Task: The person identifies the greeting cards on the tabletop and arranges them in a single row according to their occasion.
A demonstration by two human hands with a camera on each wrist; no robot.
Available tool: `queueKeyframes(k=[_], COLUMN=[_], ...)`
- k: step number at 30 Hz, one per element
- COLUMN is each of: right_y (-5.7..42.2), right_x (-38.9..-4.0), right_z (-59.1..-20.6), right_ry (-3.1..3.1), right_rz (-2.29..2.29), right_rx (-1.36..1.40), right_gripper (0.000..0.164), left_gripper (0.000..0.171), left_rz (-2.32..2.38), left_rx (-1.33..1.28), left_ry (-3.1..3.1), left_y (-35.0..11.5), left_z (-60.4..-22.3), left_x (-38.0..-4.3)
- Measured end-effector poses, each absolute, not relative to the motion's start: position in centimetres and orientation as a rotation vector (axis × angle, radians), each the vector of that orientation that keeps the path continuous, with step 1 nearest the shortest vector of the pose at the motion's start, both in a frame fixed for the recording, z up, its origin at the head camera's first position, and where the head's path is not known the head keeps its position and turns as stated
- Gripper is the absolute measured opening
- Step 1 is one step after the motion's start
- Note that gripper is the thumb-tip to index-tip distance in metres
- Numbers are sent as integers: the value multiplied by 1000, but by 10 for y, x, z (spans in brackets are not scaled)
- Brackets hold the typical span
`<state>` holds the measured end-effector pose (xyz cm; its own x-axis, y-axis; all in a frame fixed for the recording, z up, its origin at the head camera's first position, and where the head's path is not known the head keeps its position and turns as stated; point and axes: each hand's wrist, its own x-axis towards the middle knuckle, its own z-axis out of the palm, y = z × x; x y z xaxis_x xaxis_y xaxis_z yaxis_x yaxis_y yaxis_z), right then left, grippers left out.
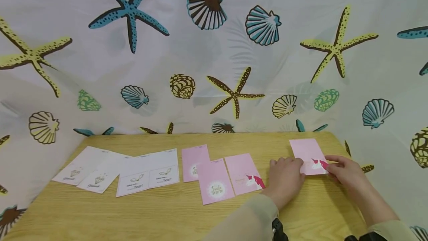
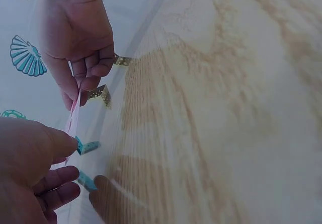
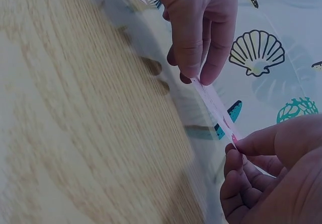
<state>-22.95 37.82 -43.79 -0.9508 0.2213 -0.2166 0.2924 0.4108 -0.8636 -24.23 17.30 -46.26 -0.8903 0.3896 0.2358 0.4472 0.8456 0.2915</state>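
Observation:
Both hands hold one pink card [image 1: 307,151] with a red-and-white unicorn at its lower right, over the right end of the wooden table. My left hand [image 1: 287,176] pinches its left edge between thumb and fingers. On the opposite edge, my right hand [image 1: 346,172] pinches it near the unicorn. Both wrist views show the card [image 3: 214,103] nearly edge-on, a thin pink strip between the two hands. Left of the left hand lies a matching pink unicorn card [image 1: 241,170], beside a pink card with a white round emblem [image 1: 215,185].
Another pink card [image 1: 192,159] lies partly under the emblem card. Farther left are two white cards with a leaf-like drawing [image 1: 147,166] and overlapping white cards with a diamond drawing [image 1: 100,163]. A shell-and-starfish curtain [image 1: 214,55] hangs behind the table [image 1: 133,218] and at its sides.

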Motion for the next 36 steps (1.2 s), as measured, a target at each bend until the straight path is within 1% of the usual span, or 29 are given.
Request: queueKeyframes(k=[4,12,19,23,30,36], right_y=[380,388,391,392,396,398], right_x=[-232,-235,-238,-238,-239,-236], right_z=[-441,-445,-449,-453,-455,-457], right_ry=[2589,2663,2765,2804,2852,2920], right_rz=[-1595,-1487,-1409,-1353,-1272,-1158], right_rx=[484,529,528,546,501,436], right_gripper=[53,52,51,49,47,50], left_gripper=[23,29,38,40,42,45], left_rz=[-484,-422,-357,-314,-251,-154], left_rx=[-655,-692,-734,-751,-728,-734], left_ry=[-2876,-2919,-2953,-2956,-2955,-2953], left_y=[177,183,185,186,191,193], left_z=[-465,-468,-469,-469,-471,-474], left_x=[-244,-242,-238,-235,-233,-230])
